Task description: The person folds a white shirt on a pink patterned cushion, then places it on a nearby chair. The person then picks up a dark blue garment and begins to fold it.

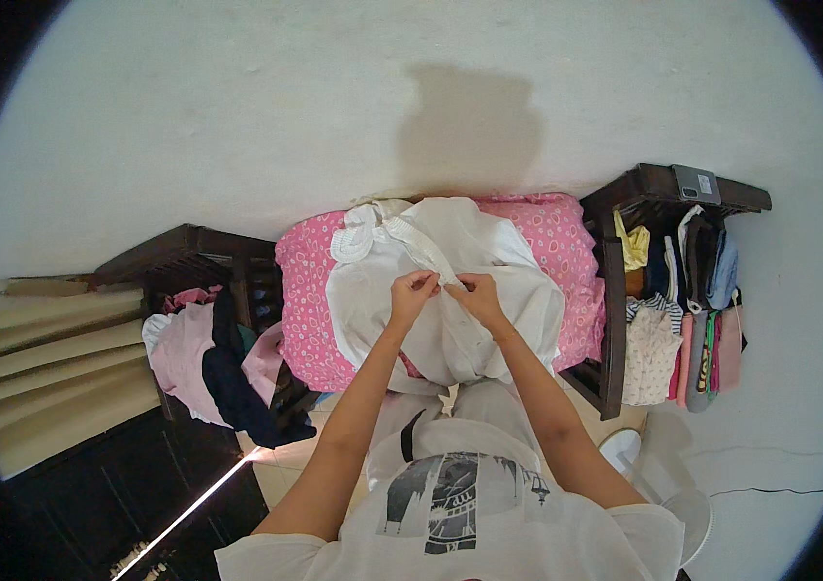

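A cream-white garment (447,334) with a ribbed band lies spread over a surface covered in pink patterned cloth (309,305). My left hand (413,296) pinches the left side of the garment's front strip between thumb and fingers. Close to its right, my right hand (480,296) pinches the same strip, the fingertips of both hands nearly meeting. The garment's ribbed part (353,245) lies folded at the upper left. Its lower edge hangs towards my legs. Small fastenings under the fingertips cannot be made out.
At the left, a dark wooden frame (190,243) bears a heap of pink and dark clothes (190,348). On the right, another frame (611,312) holds hung clothes (651,356), with a grey phone (696,184) on top. A white fan (687,519) stands lower right. A wall rises beyond.
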`<state>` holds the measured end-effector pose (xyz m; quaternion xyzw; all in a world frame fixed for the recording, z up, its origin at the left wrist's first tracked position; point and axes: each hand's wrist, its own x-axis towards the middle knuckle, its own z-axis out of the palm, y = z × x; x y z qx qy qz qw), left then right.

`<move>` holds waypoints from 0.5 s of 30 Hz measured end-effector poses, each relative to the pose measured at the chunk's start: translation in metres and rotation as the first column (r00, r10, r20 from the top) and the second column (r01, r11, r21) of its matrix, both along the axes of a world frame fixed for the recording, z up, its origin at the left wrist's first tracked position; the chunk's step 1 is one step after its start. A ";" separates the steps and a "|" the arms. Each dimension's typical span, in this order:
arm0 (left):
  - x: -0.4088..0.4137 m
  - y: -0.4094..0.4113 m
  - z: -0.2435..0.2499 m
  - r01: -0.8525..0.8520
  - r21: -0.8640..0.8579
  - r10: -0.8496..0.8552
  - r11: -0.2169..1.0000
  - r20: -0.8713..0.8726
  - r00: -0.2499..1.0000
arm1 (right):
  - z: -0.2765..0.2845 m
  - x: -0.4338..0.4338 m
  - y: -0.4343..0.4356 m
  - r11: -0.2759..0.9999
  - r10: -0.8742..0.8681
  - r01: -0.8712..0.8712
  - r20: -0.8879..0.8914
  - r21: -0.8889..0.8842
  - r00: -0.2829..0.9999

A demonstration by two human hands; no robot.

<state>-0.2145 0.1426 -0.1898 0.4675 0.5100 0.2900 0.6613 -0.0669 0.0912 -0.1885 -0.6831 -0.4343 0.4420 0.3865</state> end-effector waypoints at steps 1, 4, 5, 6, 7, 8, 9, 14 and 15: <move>0.000 0.000 0.000 -0.005 0.013 0.005 1.000 0.006 1.000 | 0.004 -0.002 0.000 1.000 -0.018 0.018 0.000 0.012 1.000; 0.002 -0.001 0.001 -0.023 -0.051 0.024 0.998 0.009 1.000 | 0.003 -0.003 -0.002 0.999 -0.031 0.032 -0.026 0.036 0.999; 0.002 -0.002 0.001 -0.019 -0.081 0.020 0.997 0.013 1.000 | 0.001 -0.003 -0.002 0.999 -0.028 0.030 -0.039 0.042 0.999; 0.003 -0.002 0.004 -0.011 -0.111 0.013 0.994 0.018 1.000 | -0.007 -0.003 -0.003 0.998 -0.035 0.039 -0.080 0.048 0.996; 0.005 -0.002 0.006 -0.003 -0.139 0.007 0.990 0.024 1.000 | -0.014 -0.003 -0.004 0.997 -0.042 0.049 -0.121 0.056 0.992; 0.006 -0.002 0.007 -0.004 -0.138 0.011 0.990 0.049 0.999 | -0.020 -0.002 -0.005 0.996 -0.048 0.059 -0.161 0.063 0.986; 0.003 -0.002 0.007 -0.014 -0.140 0.024 0.990 0.067 0.997 | -0.015 -0.004 -0.005 0.997 -0.035 0.047 -0.200 0.055 0.979; -0.001 -0.001 0.001 0.004 -0.088 0.002 0.996 0.070 0.998 | 0.003 -0.004 -0.002 0.999 0.037 -0.032 -0.182 0.033 0.983; -0.002 -0.001 0.001 0.012 -0.069 -0.008 0.998 0.052 0.999 | 0.006 -0.003 -0.001 0.997 0.069 -0.067 -0.075 0.030 0.995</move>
